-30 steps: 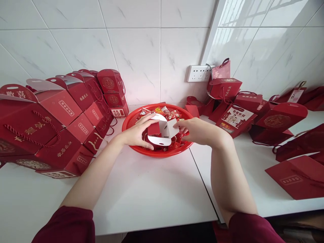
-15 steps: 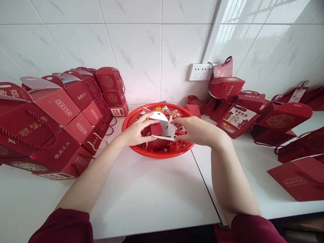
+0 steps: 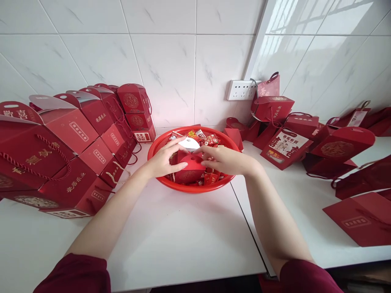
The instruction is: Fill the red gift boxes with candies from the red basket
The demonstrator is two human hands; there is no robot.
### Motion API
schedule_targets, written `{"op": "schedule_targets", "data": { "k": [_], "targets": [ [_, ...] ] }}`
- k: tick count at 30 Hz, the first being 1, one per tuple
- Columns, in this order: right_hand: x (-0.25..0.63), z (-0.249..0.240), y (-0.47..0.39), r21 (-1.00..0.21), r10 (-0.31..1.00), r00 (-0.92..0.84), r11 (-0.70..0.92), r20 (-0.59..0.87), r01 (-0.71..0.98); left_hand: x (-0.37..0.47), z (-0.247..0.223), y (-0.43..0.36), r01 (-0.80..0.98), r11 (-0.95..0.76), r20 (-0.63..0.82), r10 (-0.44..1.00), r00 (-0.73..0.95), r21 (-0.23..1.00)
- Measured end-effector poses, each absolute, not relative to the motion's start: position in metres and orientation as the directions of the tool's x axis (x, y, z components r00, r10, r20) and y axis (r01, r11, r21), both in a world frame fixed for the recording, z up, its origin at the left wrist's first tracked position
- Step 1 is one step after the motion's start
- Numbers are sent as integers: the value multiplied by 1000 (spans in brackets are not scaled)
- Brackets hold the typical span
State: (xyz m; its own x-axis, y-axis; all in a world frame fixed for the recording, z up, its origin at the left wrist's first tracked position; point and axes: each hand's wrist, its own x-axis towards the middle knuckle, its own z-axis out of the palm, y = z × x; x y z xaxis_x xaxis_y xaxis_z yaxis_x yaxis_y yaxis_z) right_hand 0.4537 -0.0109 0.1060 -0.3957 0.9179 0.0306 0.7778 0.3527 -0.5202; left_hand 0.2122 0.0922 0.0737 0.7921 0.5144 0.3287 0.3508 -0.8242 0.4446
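Note:
A red paper box (image 3: 190, 173) sits over the red plastic basket (image 3: 195, 189), its front flap folded down and a rounded flap with a white inner side standing at the back. My left hand (image 3: 166, 159) grips the box's left side, thumb on the top and fingers behind. On the right, my right hand (image 3: 218, 158) has its fingertips on the top flap and right edge. Small red printed packets (image 3: 210, 138) lie in the basket around the box.
Stacked red gift boxes (image 3: 97, 118) with rope handles stand on the left. More red boxes (image 3: 342, 144) lie on the right of the white table (image 3: 183, 244). A power strip (image 3: 242, 90) is on the tiled wall.
The box's open top now shows a red flap folded over it, where white inner sides showed before. My right hand has moved left and inward over the box.

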Motion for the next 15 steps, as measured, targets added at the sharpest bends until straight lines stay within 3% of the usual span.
{"op": "schedule_targets", "data": {
  "k": [6,12,15],
  "targets": [
    [441,87,3,-435,971,-175,229,160,871,210,66,100,329,-810,341,521,782,485],
    [441,76,11,-561,978,-183,209,104,801,208,56,111,228,-775,390,520,760,590],
    [444,74,17,-612,952,-250,307,178,729,207,56,112,201,-783,428,513,744,589]
  ]
}}
